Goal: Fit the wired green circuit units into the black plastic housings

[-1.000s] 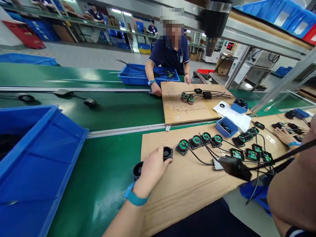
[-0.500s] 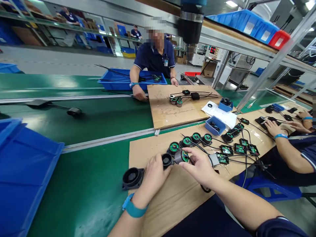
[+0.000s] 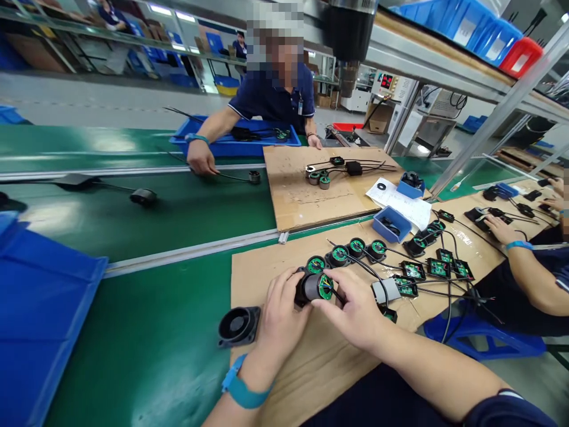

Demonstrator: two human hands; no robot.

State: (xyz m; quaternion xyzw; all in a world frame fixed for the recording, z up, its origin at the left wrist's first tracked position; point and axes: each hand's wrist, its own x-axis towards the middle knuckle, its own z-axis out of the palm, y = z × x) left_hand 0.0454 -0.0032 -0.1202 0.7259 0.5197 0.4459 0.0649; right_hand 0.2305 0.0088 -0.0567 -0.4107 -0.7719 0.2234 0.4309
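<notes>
My left hand [image 3: 281, 314] is closed around a black round housing [image 3: 300, 292], tilted over the cardboard. In my right hand [image 3: 359, 308], thumb and fingers grip a grey cylinder [image 3: 315, 287] with a green circuit board and coloured wires on its end. The cylinder's far end meets the mouth of the housing; how deep it sits is hidden. A black cable runs from the board under my right hand. Left of my left hand lies another black housing [image 3: 239, 326] with a round opening. Just behind my fingers stands a housing with a green board [image 3: 316, 264].
On the cardboard sheet [image 3: 284, 385] stand several more board-fitted housings [image 3: 340, 255] and black boxes with circuit boards [image 3: 438, 267]. A blue bin [image 3: 44, 320] is at left. Opposite, a co-worker's hand [image 3: 202, 159] holds a cable. A dark tool [image 3: 351, 35] hangs overhead.
My hands have come together, and the grey cylinder has moved from beside the housing to its mouth. The co-worker's hand opposite has moved left, with a cabled cylinder now on the green surface.
</notes>
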